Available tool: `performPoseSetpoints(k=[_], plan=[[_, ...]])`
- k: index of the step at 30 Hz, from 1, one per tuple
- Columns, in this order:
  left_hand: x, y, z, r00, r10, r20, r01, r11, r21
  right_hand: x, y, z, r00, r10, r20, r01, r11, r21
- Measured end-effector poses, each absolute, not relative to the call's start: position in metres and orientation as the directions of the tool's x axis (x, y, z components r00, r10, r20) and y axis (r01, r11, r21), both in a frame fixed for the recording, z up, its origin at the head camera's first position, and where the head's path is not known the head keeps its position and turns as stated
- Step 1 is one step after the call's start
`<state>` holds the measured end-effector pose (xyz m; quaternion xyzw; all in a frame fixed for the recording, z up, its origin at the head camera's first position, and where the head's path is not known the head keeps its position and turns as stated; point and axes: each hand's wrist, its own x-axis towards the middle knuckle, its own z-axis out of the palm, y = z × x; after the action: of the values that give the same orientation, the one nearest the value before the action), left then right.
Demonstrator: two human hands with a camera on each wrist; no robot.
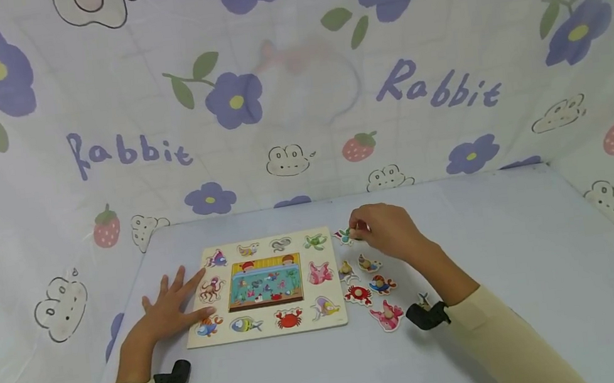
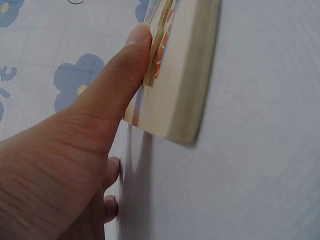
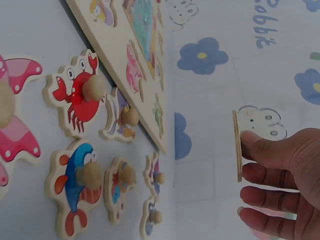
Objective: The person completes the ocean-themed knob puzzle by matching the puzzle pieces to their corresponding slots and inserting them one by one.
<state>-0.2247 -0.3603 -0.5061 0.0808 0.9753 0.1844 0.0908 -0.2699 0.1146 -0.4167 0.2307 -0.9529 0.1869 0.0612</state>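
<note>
Remotely, I see my left hand (image 1: 168, 305), fingers spread, on the puzzle board (image 1: 311, 325)'s left edge; my right hand (image 1: 388, 229) pinches a thin piece (image 3: 237, 150) beside its far-right corner.

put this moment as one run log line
left hand: touches puzzle board | right hand: holds thin wooden piece, picture side hidden | red crab piece: beside puzzle board

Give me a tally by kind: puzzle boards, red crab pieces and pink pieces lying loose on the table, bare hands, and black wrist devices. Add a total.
Puzzle board: 1
Loose red crab piece: 1
Loose pink piece: 1
Bare hands: 2, left hand and right hand
Black wrist devices: 2
Total: 7
</note>
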Motion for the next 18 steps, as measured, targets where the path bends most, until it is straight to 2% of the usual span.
performPoseSetpoints(k=[8, 18], plan=[[-0.225, -0.361, -0.506, -0.972, 0.185, -0.148, 0.117, 0.918, 0.379, -0.281, 0.091, -0.416, -0.837, -0.497, 0.230, -0.545, 0.797, -0.259], [-0.223, -0.359, -0.503, -0.973, 0.185, -0.141, 0.118, 0.914, 0.389, -0.296, 0.066, -0.425, -0.823, -0.536, 0.189, -0.568, 0.787, -0.240]])
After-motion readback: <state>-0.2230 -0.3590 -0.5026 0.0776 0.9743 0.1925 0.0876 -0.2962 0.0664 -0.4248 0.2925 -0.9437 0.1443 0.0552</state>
